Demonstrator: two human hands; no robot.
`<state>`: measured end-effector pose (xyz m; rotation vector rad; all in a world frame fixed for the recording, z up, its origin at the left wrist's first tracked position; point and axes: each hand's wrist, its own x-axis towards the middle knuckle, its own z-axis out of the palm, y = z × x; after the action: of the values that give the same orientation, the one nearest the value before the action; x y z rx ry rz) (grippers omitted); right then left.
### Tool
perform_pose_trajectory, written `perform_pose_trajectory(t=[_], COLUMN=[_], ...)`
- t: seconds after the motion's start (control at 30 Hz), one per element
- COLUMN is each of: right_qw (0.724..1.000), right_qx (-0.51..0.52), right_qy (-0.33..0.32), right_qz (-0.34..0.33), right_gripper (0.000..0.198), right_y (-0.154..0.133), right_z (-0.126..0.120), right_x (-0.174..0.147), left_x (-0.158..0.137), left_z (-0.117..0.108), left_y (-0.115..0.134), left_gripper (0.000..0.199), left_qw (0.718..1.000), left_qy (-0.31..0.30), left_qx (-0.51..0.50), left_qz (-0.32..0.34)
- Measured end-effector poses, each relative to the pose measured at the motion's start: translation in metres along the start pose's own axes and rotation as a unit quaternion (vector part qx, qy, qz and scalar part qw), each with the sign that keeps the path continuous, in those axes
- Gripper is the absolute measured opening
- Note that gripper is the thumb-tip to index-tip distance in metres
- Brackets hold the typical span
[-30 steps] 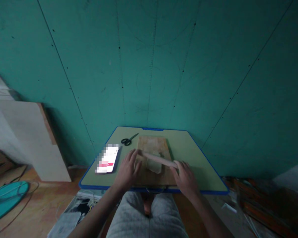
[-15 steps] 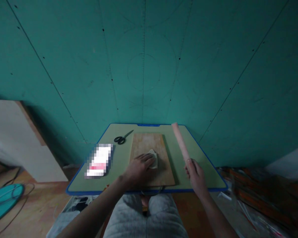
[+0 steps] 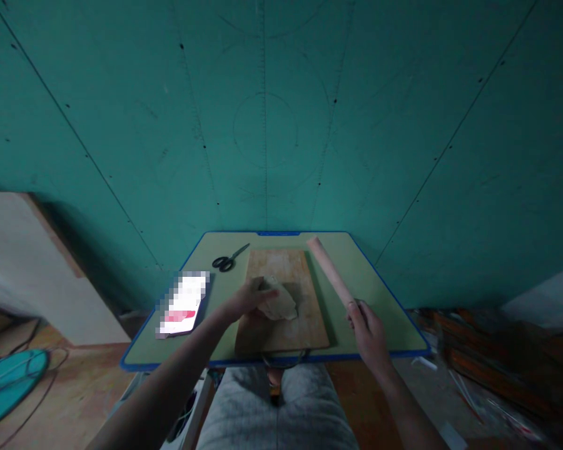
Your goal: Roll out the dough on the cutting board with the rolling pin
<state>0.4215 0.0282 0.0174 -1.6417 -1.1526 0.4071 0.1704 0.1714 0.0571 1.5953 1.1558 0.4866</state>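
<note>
1. Phone (image 3: pixel 185 304), lower left: lit slab.
2. Scissors (image 3: pixel 225 262), left of centre: black loops, pointed blades.
3. Left hand (image 3: pixel 251 295), lower centre: seemingly pinching the dough (image 3: pixel 280 304), thumb on top.
4. Dough, lower centre, over wooden board (image 3: pixel 306 334): pale, limp sheet. Step apparently turning it; next move calls for laying it flat.
5. Pin (image 3: pixel 331 272), right of centre: smooth pale rod.
6. Right hand (image 3: pixel 368 328), lower right: gripping pin's near end.
</note>
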Motion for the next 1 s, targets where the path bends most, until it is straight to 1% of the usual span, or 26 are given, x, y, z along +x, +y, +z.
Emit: perform_pose_trajectory(t=[0.07, 0.13, 0.2, 0.3, 0.37, 0.43, 0.47, 0.53, 0.67, 0.77, 0.87, 1.0], right_qw=[1.0, 0.999, 0.999, 0.998, 0.997, 0.997, 0.997, 0.997, 0.997, 0.998, 0.998, 0.998], right_qx=[-0.016, -0.034, -0.049, -0.062, -0.068, -0.074, -0.076, -0.077, -0.069, -0.064, -0.063, -0.062], right_qy=[0.002, 0.005, 0.002, -0.002, -0.001, 0.0, -0.002, -0.003, -0.002, -0.002, -0.006, -0.008], right_qz=[-0.008, -0.016, -0.022, -0.032, -0.035, -0.035, -0.034, -0.032, -0.029, -0.024, -0.027, -0.033], right_gripper=[0.048, 0.049, 0.049, 0.049, 0.049, 0.049, 0.049, 0.05, 0.05, 0.05, 0.05, 0.051], right_y=[-0.003, -0.006, -0.008, -0.01, -0.012, -0.013, -0.014, -0.014, -0.013, -0.013, -0.013, -0.013], right_z=[0.0, 0.0, 0.0, 0.0, -0.001, -0.001, -0.001, -0.001, -0.001, -0.001, -0.001, -0.001], right_x=[-0.001, -0.002, -0.003, -0.004, -0.005, -0.005, -0.005, -0.005, -0.005, -0.005, -0.005, -0.005], left_x=[0.006, 0.011, 0.014, 0.011, 0.006, 0.0, -0.003, -0.008, -0.019, -0.028, -0.038, -0.048], left_z=[-0.001, -0.002, -0.003, -0.001, 0.002, 0.006, 0.008, 0.012, 0.019, 0.027, 0.038, 0.049], left_y=[-0.001, 0.004, 0.014, 0.03, 0.039, 0.043, 0.043, 0.04, 0.028, 0.018, 0.01, 0.004], left_gripper=[0.039, 0.038, 0.036, 0.037, 0.04, 0.042, 0.043, 0.044, 0.048, 0.046, 0.047, 0.052], left_qw=[0.999, 0.996, 0.988, 0.978, 0.957, 0.923, 0.907, 0.884, 0.844, 0.823, 0.812, 0.813], left_qy=[-0.008, -0.012, -0.015, -0.004, 0.017, 0.032, 0.034, 0.028, 0.027, 0.035, 0.046, 0.062], left_qx=[0.031, 0.09, 0.147, 0.199, 0.277, 0.365, 0.399, 0.438, 0.479, 0.484, 0.476, 0.469], left_qz=[-0.007, 0.014, 0.035, 0.055, 0.083, 0.114, 0.13, 0.163, 0.24, 0.295, 0.334, 0.341])
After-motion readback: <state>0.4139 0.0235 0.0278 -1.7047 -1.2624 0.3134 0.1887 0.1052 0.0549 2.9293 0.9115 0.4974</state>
